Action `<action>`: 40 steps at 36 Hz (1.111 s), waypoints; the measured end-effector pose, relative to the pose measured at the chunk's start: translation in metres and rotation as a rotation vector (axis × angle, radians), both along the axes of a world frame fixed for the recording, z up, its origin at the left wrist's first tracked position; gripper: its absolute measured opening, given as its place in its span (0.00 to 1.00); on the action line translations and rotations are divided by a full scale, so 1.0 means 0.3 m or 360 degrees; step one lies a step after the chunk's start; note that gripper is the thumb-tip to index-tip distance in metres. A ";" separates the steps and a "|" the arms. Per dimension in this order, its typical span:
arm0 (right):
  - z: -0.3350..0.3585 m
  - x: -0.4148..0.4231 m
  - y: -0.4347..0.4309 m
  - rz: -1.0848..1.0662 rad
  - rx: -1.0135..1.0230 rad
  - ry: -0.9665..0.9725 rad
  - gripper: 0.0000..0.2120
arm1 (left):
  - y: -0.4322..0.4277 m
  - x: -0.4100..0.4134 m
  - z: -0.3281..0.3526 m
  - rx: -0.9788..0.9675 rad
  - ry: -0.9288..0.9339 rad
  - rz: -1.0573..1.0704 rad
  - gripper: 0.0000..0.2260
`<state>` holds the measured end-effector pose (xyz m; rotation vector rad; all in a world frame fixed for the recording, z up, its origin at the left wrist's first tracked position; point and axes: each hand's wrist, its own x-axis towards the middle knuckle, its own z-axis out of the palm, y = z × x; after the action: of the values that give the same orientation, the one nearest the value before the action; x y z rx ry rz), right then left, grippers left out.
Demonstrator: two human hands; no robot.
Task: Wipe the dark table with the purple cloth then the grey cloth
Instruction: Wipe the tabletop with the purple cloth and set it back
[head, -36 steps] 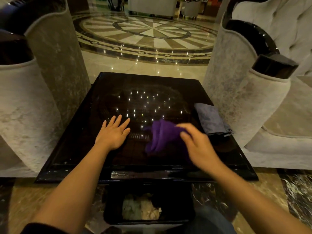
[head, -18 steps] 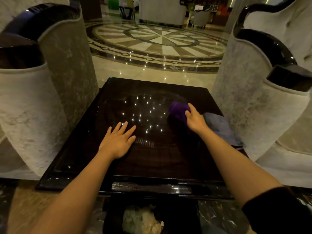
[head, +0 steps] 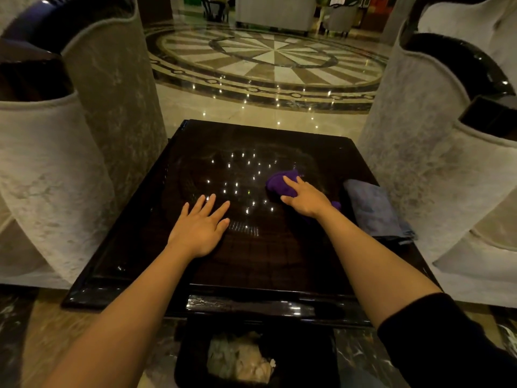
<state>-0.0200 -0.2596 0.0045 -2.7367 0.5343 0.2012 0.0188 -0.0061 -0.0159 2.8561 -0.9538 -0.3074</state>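
**Purple cloth at work between two armchairs**

Pale velvety armchairs [head: 84, 169] hem in the glossy dark table [head: 251, 264]. The folded grey cloth [head: 372, 211] lies at its right edge. The right hand [head: 306, 198] presses the crumpled purple cloth [head: 281, 183], now farther out than a second ago; the left hand [head: 200, 226] stays flat, fingers spread.

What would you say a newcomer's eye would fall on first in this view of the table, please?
Probably the purple cloth, the one vivid colour, pressed under the right hand right of centre on the glossy dark table, which mirrors a cluster of ceiling lights. Next, the left hand lying flat and spread beside it, and the grey cloth folded at the table's right edge.
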 end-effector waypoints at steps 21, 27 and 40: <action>0.024 -0.328 0.305 0.0759 0.0136 -0.0144 0.23 | 0.000 -0.015 0.009 0.0010 0.0014 0.0023 0.23; 0.026 -0.414 0.366 0.0905 0.0222 -0.0174 0.22 | 0.004 -0.014 0.012 0.0030 0.0025 0.0017 0.23; 0.112 -0.407 0.323 0.0733 0.0999 -0.0238 0.15 | 0.005 -0.002 0.010 0.0007 0.0037 0.0026 0.23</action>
<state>-0.1420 -0.1627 0.0383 -2.1851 -0.1897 0.2253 0.0182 -0.0047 -0.0129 2.8559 -0.9264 -0.3409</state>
